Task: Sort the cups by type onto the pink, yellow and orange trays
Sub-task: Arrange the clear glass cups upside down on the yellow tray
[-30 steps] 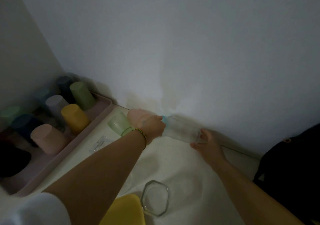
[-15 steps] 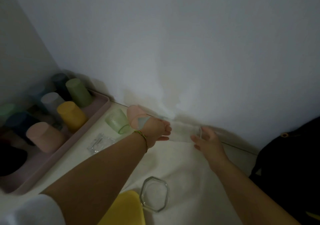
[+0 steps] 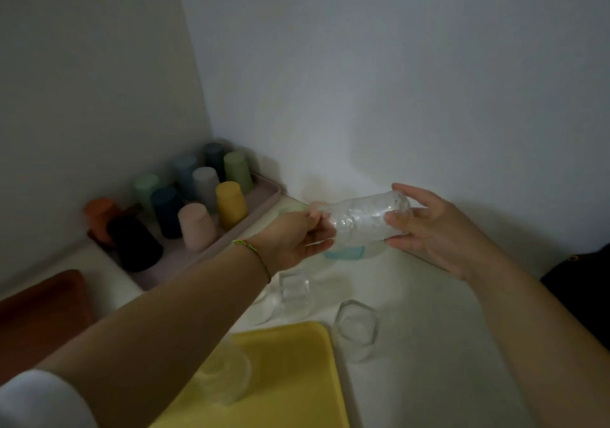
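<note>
A clear textured glass (image 3: 361, 221) lies sideways in the air between both hands. My left hand (image 3: 290, 241) pinches its left end and my right hand (image 3: 429, 229) grips its right end. Under it, on the white table, lies a pale blue cup (image 3: 345, 252). The pink tray (image 3: 264, 193) at the back left holds several upturned coloured plastic cups (image 3: 231, 203). The yellow tray (image 3: 290, 361) at the front carries a clear glass (image 3: 227, 378). The orange tray (image 3: 36, 308) sits at the left edge. Clear glasses (image 3: 293, 292) and a hexagonal glass (image 3: 356, 325) stand on the table.
Two walls meet in a corner behind the pink tray. A pale green cup (image 3: 290, 208) peeks out behind my left hand. A dark object (image 3: 581, 272) lies at the right edge. The table (image 3: 429, 345) is white.
Both hands have lifted the clear textured glass off the table and hold it higher. The view has swung left, bringing the yellow and orange trays into sight.
</note>
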